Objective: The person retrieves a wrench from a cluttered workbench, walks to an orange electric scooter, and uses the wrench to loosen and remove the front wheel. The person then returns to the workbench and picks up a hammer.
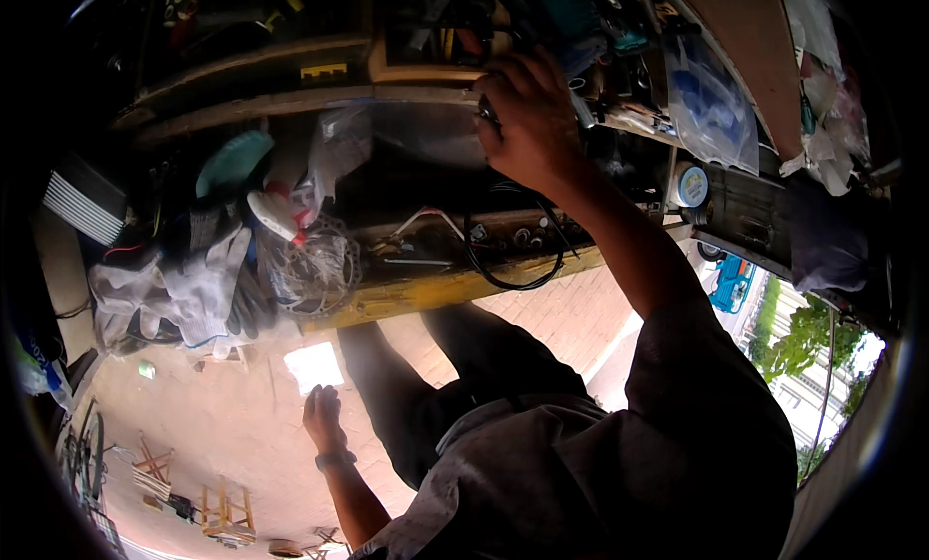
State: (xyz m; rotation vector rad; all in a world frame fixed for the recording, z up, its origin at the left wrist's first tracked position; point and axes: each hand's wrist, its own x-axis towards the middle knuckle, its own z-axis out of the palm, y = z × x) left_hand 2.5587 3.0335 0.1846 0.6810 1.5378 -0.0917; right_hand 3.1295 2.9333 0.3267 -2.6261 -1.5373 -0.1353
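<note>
My right hand (530, 124) reaches over the cluttered workbench with its fingers bent and closed around a small dark thing (489, 110) that I cannot make out. Just beyond the fingertips runs the wooden edge of a drawer or tray (426, 73) with tools in it. Below that hand, a black cable (523, 286) loops over the bench's yellow front edge (416, 299). Away from the bench, my left hand (324, 417) hangs low by my left leg. Its fingers are loosely bent, with nothing visible in them, and a dark band (336, 458) circles the wrist.
Work gloves (198, 294), a teal mask-like piece (235, 163) and a bagged brake disc (314, 265) lie on the left. A clear bag with blue contents (714, 105) hangs right, above a round tub (692, 186). Low wooden stools (227, 516) stand on the paved floor.
</note>
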